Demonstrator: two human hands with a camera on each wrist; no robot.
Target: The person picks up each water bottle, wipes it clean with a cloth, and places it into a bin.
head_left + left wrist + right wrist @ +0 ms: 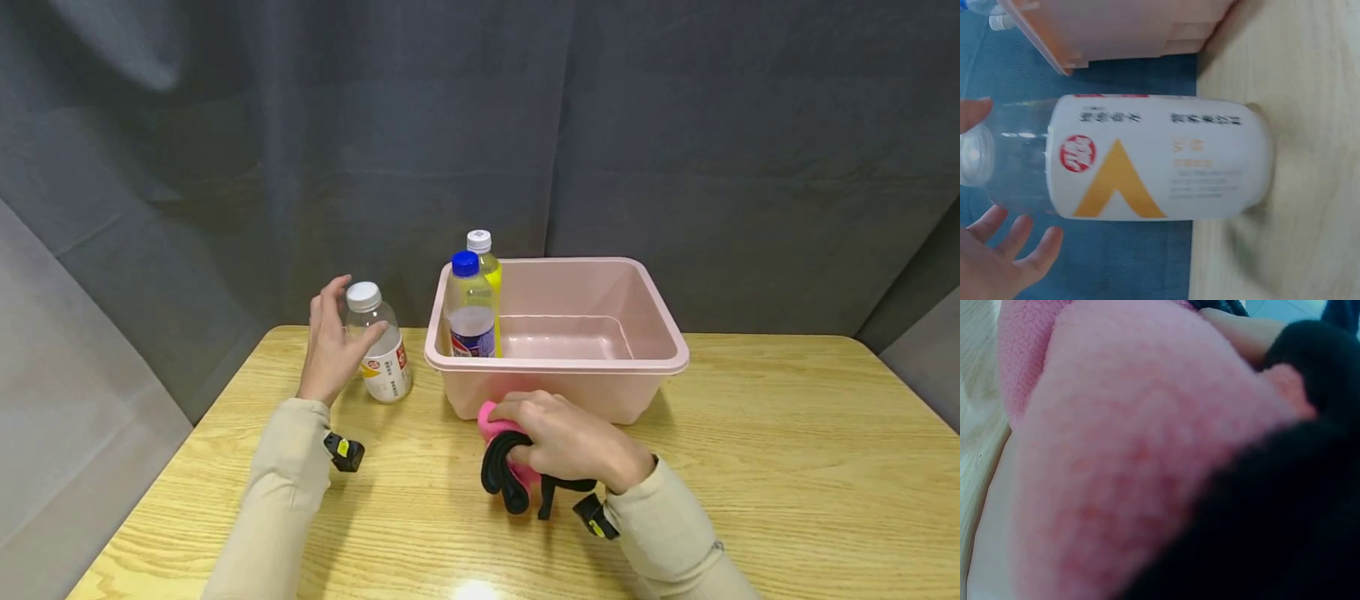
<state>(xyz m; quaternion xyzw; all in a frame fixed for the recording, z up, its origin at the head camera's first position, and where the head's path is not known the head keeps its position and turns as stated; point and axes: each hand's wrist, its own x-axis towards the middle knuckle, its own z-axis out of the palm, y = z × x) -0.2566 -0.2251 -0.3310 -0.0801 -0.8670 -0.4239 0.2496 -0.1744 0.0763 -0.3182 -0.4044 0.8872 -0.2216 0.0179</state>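
On the table's left side stands a clear bottle (pixel 387 358) with a white cap and white label. My left hand (pixel 330 342) is spread around its upper part, thumb on one side and fingers on the other. In the left wrist view, the fingers (pixel 1041 256) are apart from the bottle (pixel 1154 159); whether the thumb touches it I cannot tell. In front of the pink bin, my right hand (pixel 562 437) grips a bundle of fuzzy pink cloth (pixel 491 425) and folded black cloth (pixel 498 471). Up close, both cloths fill most of the right wrist view.
The pink plastic bin (pixel 562 367) stands at the back middle of the wooden table (pixel 787 467). In its left end are a blue-capped bottle (pixel 471 308) and a white-capped bottle of yellow liquid (pixel 492 275). A dark curtain (pixel 675 150) hangs behind the table.
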